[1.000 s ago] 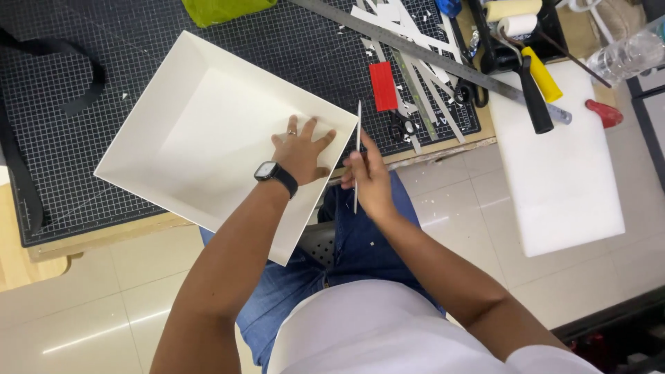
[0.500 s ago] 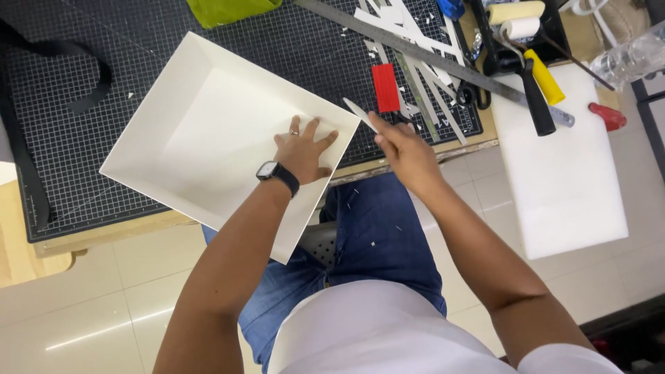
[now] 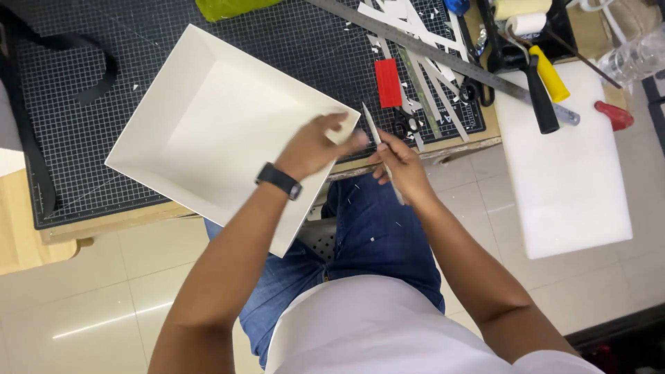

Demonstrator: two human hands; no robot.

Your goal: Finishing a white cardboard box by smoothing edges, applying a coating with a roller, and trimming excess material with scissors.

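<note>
A shallow white box [image 3: 228, 131] lies tilted on the black gridded cutting mat [image 3: 76, 118], its near corner hanging off the desk [image 3: 21, 228] edge over the person's lap. The left hand [image 3: 315, 145] rests on the box's right corner, fingers spread and blurred – it presses rather than grips. Just right of it, the right hand [image 3: 398, 163] is closed round a thin white strip [image 3: 377, 142] (possibly a narrow blade; too slim to tell), which points up and away toward the mat.

Farther right on the mat lie a red rectangular block [image 3: 388, 82], scattered white offcuts [image 3: 409, 21] and a long metal ruler [image 3: 443, 52] running diagonally. A white board [image 3: 575, 180] sits at the right – on its far edge a black-handled tool [image 3: 537, 93] and a yellow-handled one [image 3: 551, 73]. A black strap [image 3: 83, 55] curls at the far left.
</note>
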